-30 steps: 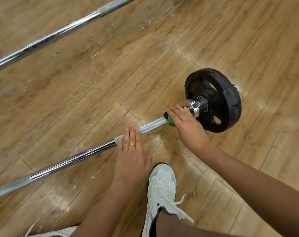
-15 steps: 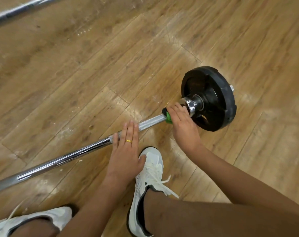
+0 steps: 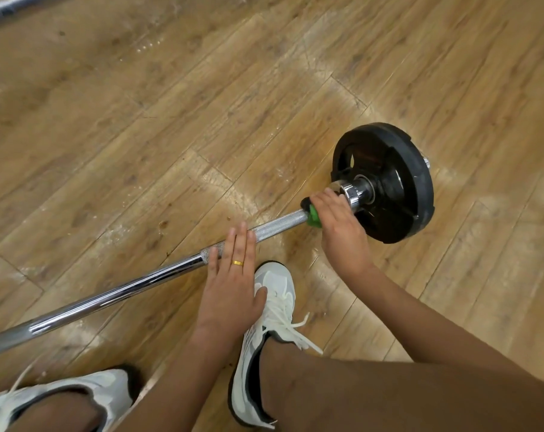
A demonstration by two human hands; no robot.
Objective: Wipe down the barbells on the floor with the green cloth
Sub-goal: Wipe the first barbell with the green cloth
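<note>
right grip (image 3: 339,222): clamped round the green cloth (image 3: 312,218) and the bar together, hard up against the chrome collar (image 3: 355,191). Likely set there to scrub the shaft end next to the plate.
left grip (image 3: 230,285): flat, fingers straight and together, laid across the knurled section (image 3: 277,224). Holds nothing. Probably pins the bar so it does not roll under the wiping.
green cloth: bunched, mostly hidden in the fist. Only a small bright-green wad shows on the side facing the left grip, wrapped on the shaft.
barbell (image 3: 124,291): on the wooden floor (image 3: 140,120), running diagonally from lower left to the black plate (image 3: 398,182) at right.
plate: standing on its edge, so likely props that end of the shaft off the boards and gives the cloth room underneath.
finish: mirror chrome on the long run, matte knurl from left grip to cloth, bright collar. No grime resolvable at this view.
second barbell (image 3: 6,7): top-left corner, well apart, short blurred stretch only. Wiped or not, cannot tell.
stance: white shoe (image 3: 270,307) just beside the left grip, on the near side of the bar. Crouch keeps both arms over the work.
step: judged as wiping the collar end, with the long chrome run to the left probably next.
</note>
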